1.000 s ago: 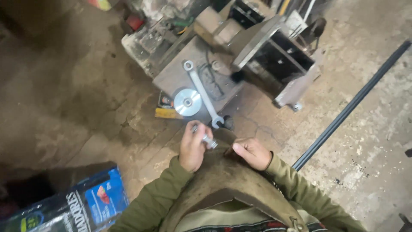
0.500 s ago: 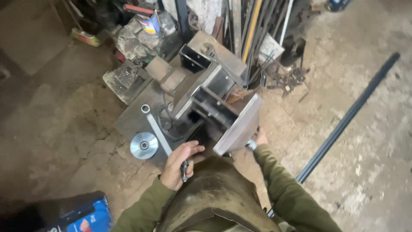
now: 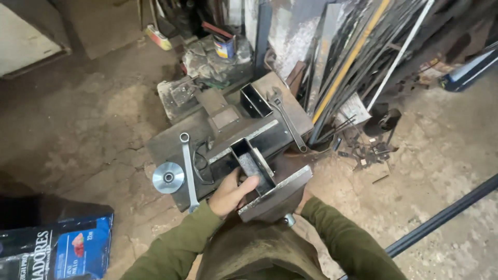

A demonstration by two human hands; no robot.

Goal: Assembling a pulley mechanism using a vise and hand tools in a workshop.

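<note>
Gripping the open-topped steel channel fabrication point(image 3: 264, 150) with the left hand point(image 3: 231, 193) clamped on its near edge, right hand mostly hidden beneath its near end, seemingly lifting it, combination wrench point(image 3: 188, 168) and metal disc point(image 3: 168, 178) just left.

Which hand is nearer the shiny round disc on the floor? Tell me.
Left. The left hand grips the steel frame's edge just right of the disc; the right hand is hidden behind the frame, farther off.
</note>
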